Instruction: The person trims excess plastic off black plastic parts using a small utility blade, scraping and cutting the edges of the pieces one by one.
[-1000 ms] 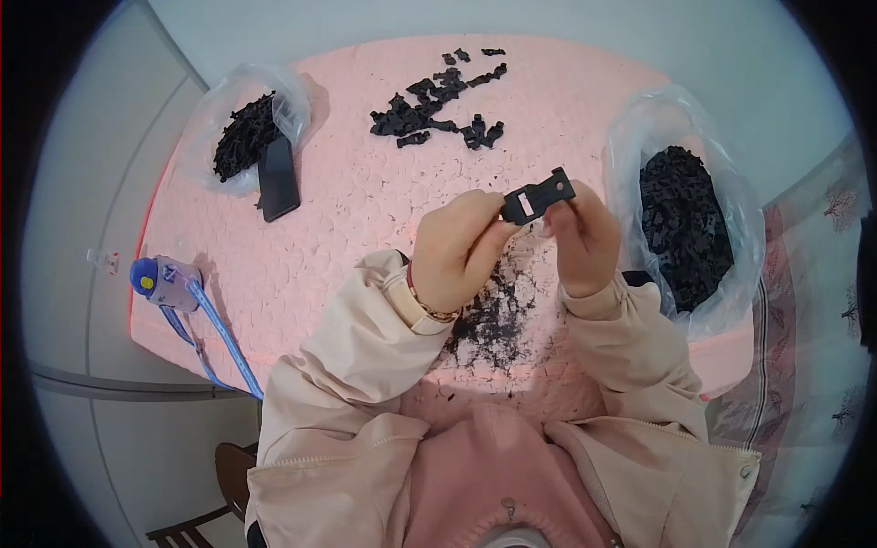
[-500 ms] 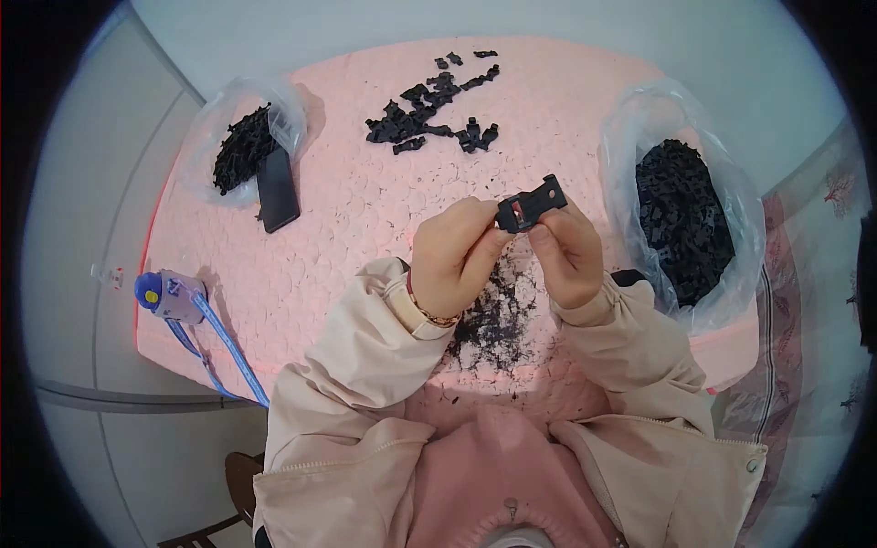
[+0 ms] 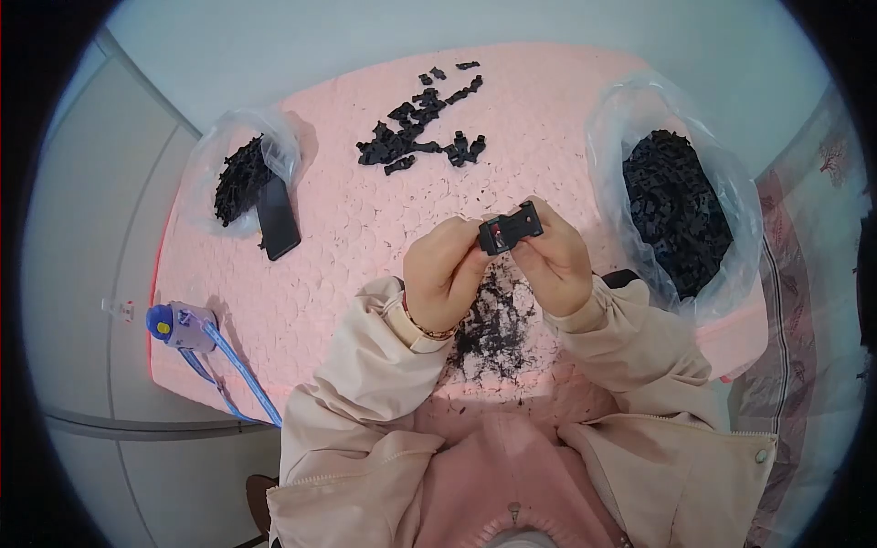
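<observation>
A black plastic piece (image 3: 512, 228) with a slot and a small hole is held between both hands above the table. My left hand (image 3: 443, 274) pinches its left end. My right hand (image 3: 555, 265) grips its right part, with the thumb below and the fingers mostly behind it. Under the hands, black scraps (image 3: 493, 329) lie scattered on the pink quilted cloth (image 3: 320, 320). Farther back, a loose pile of similar black pieces (image 3: 397, 142) spreads over the cloth.
At the right stands a clear plastic bag (image 3: 744, 219) holding many black pieces (image 3: 676, 210). Another bag (image 3: 203, 187) with thin black parts (image 3: 240, 183) is at the left, beside a dark phone (image 3: 279, 219). A bottle (image 3: 187, 327) with a blue strap stands near the left edge.
Both hands have moved closer together and slightly left and down in view, with the black piece between them. My right thumb has shifted along the piece. The camera view has moved slightly.
</observation>
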Available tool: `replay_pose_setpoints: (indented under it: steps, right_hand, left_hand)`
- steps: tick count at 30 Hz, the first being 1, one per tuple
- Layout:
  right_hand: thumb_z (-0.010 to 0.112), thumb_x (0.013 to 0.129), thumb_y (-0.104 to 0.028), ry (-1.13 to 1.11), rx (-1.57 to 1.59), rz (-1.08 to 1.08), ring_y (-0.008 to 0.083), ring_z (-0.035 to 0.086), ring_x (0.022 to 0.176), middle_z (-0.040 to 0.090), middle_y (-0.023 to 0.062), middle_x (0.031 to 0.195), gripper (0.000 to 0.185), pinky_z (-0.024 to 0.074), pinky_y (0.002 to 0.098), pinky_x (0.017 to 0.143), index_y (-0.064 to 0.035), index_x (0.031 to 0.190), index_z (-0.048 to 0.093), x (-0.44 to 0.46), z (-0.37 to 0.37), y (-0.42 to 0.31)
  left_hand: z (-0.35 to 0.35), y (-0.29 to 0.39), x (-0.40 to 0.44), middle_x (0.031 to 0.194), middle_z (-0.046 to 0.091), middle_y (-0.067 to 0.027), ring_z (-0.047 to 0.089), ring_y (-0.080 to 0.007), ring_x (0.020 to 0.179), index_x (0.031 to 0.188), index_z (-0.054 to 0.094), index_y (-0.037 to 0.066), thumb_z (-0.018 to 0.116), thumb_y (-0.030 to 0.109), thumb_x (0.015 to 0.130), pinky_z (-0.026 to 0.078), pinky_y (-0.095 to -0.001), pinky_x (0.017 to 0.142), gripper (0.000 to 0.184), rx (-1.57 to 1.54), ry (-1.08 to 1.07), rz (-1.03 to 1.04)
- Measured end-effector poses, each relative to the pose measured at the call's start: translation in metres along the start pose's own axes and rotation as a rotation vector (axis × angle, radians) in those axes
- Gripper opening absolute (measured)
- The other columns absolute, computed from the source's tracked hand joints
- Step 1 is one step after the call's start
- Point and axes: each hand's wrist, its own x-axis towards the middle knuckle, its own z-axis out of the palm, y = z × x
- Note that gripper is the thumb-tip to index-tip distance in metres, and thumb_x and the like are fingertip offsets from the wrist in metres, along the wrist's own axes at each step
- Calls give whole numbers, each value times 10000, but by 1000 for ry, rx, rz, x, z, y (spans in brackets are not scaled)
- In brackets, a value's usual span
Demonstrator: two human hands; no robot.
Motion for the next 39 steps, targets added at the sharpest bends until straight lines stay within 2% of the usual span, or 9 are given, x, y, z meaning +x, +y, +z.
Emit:
replay_pose_setpoints:
  steps: [5, 11, 17, 26, 32, 38, 39]
  right_hand:
    - [535, 742, 18, -32, -83, -80, 222, 472, 677, 487, 98, 755, 180, 382, 272, 591, 22, 920, 558, 3, -4, -2]
    - [511, 773, 5, 20, 38, 60, 212, 476, 682, 491, 104, 772, 149, 384, 267, 596, 37, 913, 550, -1, 2, -4]
    - [498, 797, -24, 44, 83, 105, 206, 487, 712, 494, 114, 818, 156, 388, 257, 617, 54, 927, 534, -5, 7, -2]
    - [513, 774, -10, 19, 31, 7, 218, 479, 707, 493, 119, 815, 164, 390, 265, 622, 54, 923, 537, -4, 3, 0]
    - [522, 758, 11, -104, 7, -22, 232, 486, 718, 499, 110, 815, 165, 401, 280, 626, 34, 918, 550, 2, -8, 2]
    - [526, 762, 13, -128, 72, -71, 229, 491, 717, 503, 108, 818, 166, 404, 276, 619, 30, 926, 547, 2, -11, 4]
    - [524, 764, 12, -134, 63, -62, 228, 491, 708, 502, 107, 812, 163, 404, 278, 614, 30, 924, 546, 2, -12, 4]
  left_hand:
    - [-1, 1, -1, 607, 459, -92, 466, -226, 518, 943, 562, 12, 531, 62, 753, 364, -280, 479, 198, -17, -28, -3]
    - [0, -1, -2, 621, 463, -86, 464, -210, 536, 944, 558, 1, 528, 61, 765, 368, -274, 494, 191, -25, -13, -31]
    - [4, -2, -7, 636, 476, -80, 464, -192, 552, 918, 556, -13, 521, 58, 783, 370, -263, 509, 157, -92, 43, -95]
    - [3, -1, -5, 654, 492, -102, 483, -224, 563, 891, 550, -11, 525, 35, 752, 383, -276, 518, 149, -83, 8, -63]
    - [2, 1, -3, 656, 497, -120, 495, -255, 566, 874, 552, -9, 522, 28, 742, 392, -290, 518, 139, -63, -23, -36]
    - [1, 3, -2, 659, 503, -124, 499, -258, 563, 867, 549, -12, 533, 37, 746, 392, -294, 510, 132, -52, -33, -28]
    - [0, 3, -2, 655, 492, -102, 478, -214, 557, 881, 545, -20, 519, 27, 755, 378, -270, 507, 137, -51, -38, -6]
